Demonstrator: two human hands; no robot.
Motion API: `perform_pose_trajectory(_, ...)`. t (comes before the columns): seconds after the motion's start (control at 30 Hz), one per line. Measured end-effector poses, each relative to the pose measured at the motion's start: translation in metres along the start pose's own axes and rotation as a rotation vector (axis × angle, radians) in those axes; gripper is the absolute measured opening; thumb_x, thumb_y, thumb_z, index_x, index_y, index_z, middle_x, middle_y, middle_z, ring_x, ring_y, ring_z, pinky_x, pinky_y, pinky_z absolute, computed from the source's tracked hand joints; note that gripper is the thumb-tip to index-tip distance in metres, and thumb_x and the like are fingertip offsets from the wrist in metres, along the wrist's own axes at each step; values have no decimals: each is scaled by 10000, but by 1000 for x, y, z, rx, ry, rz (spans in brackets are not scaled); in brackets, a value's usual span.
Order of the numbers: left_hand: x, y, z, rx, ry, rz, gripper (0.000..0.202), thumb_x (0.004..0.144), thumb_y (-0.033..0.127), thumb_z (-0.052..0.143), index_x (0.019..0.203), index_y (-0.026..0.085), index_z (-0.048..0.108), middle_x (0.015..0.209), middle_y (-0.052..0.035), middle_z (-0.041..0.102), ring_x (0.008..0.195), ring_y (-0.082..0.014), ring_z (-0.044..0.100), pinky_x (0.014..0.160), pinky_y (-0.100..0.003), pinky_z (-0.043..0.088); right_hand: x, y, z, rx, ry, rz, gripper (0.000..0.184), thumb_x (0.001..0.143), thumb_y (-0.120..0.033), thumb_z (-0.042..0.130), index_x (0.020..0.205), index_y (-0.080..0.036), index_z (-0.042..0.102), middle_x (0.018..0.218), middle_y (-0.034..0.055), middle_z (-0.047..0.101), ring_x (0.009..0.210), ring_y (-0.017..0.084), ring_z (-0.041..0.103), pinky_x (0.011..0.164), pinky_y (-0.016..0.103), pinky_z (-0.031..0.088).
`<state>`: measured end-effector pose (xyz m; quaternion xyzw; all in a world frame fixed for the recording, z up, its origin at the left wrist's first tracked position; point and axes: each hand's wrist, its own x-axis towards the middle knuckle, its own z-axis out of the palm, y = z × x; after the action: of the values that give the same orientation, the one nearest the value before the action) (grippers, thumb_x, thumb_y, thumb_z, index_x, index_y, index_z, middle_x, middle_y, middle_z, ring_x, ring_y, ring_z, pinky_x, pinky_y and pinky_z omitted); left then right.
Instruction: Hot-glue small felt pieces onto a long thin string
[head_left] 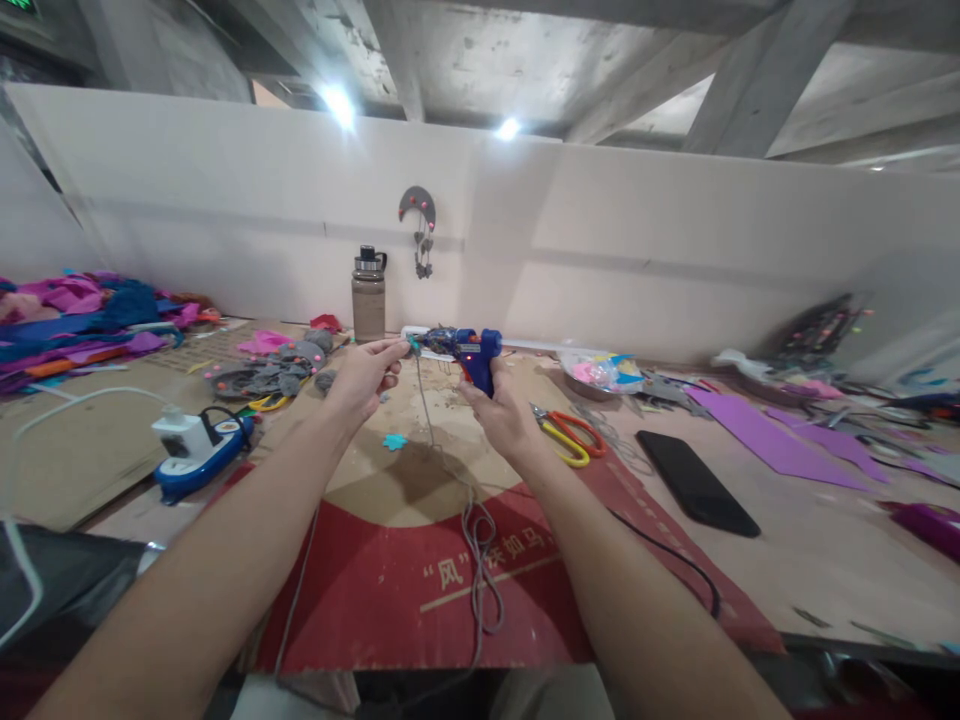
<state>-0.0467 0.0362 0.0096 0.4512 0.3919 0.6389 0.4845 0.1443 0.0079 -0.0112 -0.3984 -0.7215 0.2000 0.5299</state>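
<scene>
My right hand (508, 412) is wrapped round the handle of a blue hot glue gun (486, 350), whose nozzle points left. Between the pinched fingertips of my left hand (364, 382) is a small teal felt piece (414, 344), right at the nozzle. A grey cord (427, 405) hangs from that piece and gathers in loose loops on the red and tan board below. On the board lies another teal felt piece, flower-shaped (394, 441). Whether glue is coming out is too small to tell.
Yellow and orange-handled scissors (574, 438) and a black phone (697, 482) lie to the right. A bottle (368, 300) stands by the wall. At left are a blue power strip (202, 462), grey felt pieces (281, 370) and coloured fabric (97, 315). Purple sheets (772, 438) lie far right.
</scene>
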Motion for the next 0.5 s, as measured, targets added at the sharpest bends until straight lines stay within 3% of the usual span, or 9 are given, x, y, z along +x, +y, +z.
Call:
perform_pose_trajectory(0.33,1,-2,-1,18,-24,21,330,499,309,797,715,113,643,595,19,508,451,-21,360,356,-144,226,-8,-14,-3,-366,-56,-99,336,839,-291,417,1152,-187,477,1041,126,622,916,261,587,791,393,450)
perform_pose_trajectory(0.43,3,-3,-4,-11,-17,25,313,508,288,792,716,111,638,612,18,522,447,-13,368,356,-135,228,-11,-15,-3,-369,-58,-171,327,852,-276,395,1154,-204,496,1146,121,586,1022,263,556,858,404,427)
perform_pose_trajectory(0.5,4,-2,-5,-39,-1,15,294,515,267,788,707,111,631,631,11,536,452,-12,384,352,-127,229,-11,-15,-3,-292,-60,-151,299,840,-286,423,1111,-208,521,1110,111,600,984,250,565,843,395,435)
